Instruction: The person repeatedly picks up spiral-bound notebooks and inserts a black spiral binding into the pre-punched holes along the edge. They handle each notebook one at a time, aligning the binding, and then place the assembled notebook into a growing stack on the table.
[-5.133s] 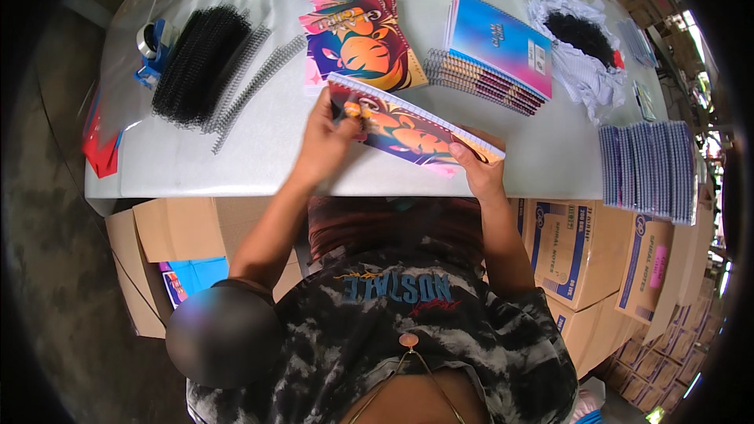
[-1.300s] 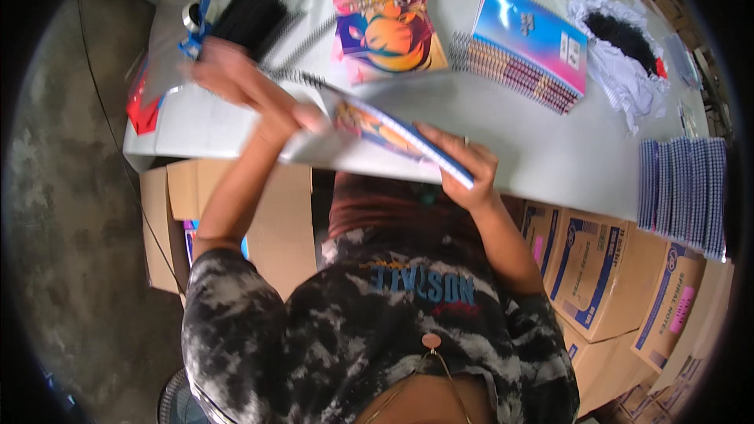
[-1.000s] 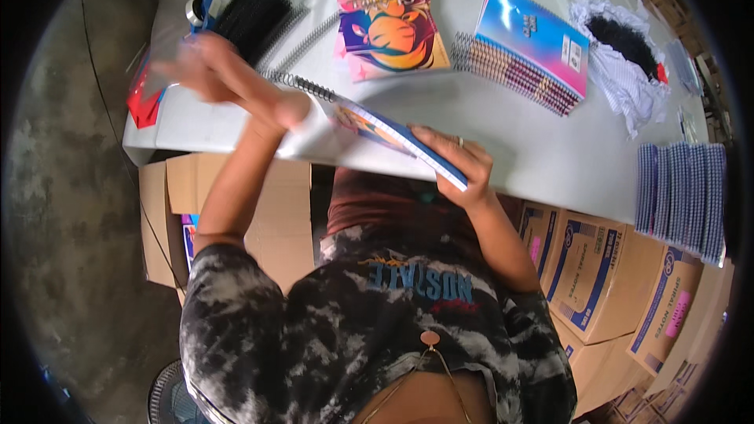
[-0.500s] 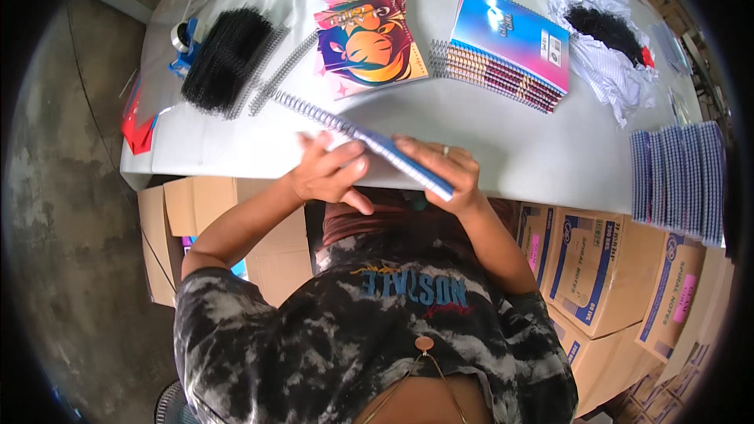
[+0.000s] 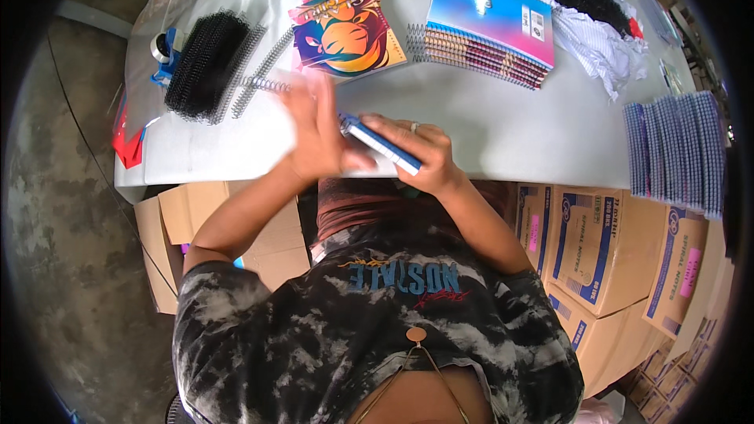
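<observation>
In my right hand is a notebook, its fingers closed round the far end. The notebook is tilted, with a blue cover and white page edges. A wire spiral coil sticks out beyond my left hand toward the left; the stretch between it and the notebook is hidden. Blurred by motion, my left hand is raised beside the notebook's left end, fingers stretched out and the thumb toward the notebook. I cannot tell whether it touches the coil.
Loose black spiral coils lie on the white table beside a blue tape dispenser. Behind my hands are picture covers and stacked spiral notebooks. Crumpled wrapping holds more coils. More notebooks stand right; cardboard boxes sit below.
My left hand has swung up and its fingers have straightened, now covering much of the coil. My right hand still grips the notebook, a little nearer the left. The whole view has shifted slightly.
</observation>
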`<state>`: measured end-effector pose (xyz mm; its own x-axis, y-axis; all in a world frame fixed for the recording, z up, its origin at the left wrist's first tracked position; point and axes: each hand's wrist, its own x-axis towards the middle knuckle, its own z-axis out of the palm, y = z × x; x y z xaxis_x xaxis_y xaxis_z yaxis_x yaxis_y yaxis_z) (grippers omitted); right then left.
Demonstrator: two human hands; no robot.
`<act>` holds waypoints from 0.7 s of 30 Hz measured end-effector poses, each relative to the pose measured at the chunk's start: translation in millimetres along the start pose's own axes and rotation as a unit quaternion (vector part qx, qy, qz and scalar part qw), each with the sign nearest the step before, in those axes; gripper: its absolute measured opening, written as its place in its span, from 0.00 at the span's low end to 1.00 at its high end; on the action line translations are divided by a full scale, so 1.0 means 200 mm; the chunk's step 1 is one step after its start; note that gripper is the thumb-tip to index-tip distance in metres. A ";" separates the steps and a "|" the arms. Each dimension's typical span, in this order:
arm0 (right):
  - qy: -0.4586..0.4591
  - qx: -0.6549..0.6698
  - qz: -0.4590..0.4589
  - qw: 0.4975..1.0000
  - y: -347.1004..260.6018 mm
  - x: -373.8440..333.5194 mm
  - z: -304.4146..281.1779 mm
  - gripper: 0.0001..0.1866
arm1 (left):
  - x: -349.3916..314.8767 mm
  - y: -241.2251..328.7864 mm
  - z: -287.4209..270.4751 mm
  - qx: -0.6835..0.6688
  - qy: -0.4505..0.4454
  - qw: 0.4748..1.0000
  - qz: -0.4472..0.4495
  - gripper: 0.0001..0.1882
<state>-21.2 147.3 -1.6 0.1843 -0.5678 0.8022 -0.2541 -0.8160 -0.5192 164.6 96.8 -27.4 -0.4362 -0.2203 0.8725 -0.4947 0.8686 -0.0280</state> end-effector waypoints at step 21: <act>0.016 0.036 0.072 0.997 -0.01 0.02 0.04 0.22 | -0.01 -0.01 -0.05 -0.027 -0.049 0.975 0.217 0.47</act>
<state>-12.8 145.1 0.6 0.1201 -0.6762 0.7269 -0.2061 -0.7332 -0.6480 174.1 101.0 -24.2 -0.6668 0.1330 0.7333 -0.2091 0.9110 -0.3554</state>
